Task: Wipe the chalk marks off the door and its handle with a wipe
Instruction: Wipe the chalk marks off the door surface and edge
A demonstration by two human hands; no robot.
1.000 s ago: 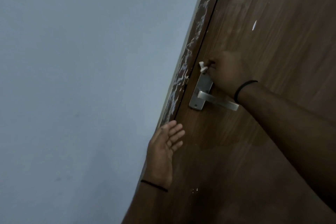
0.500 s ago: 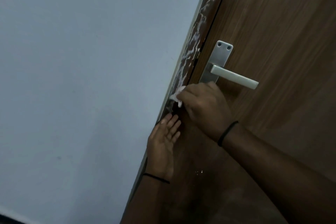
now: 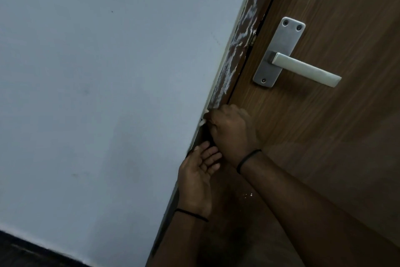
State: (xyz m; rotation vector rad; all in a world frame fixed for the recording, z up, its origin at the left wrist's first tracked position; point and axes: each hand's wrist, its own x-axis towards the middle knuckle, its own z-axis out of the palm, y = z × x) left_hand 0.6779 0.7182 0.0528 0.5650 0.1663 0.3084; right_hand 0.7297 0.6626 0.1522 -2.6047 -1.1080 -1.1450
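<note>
Pale wall (image 3: 97, 93) fills our left; against the streaked door frame (image 3: 236, 50) our left hand (image 3: 198, 171) lies flat, fingers loose and holding nothing. Just above it our right hand (image 3: 232, 130), clenched round the wipe (image 3: 203, 119), has dropped from the handle (image 3: 303, 68) to the frame's edge. So we judge the handle finished, with chalk left up the frame and specks (image 3: 312, 194) on the door (image 3: 335, 126), and free room rightward.

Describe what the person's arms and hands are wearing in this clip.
Both forearms are bare, with no sleeves or gloves in view. The left hand and right hand each have a thin black band at the wrist. No rings or watch are visible.
</note>
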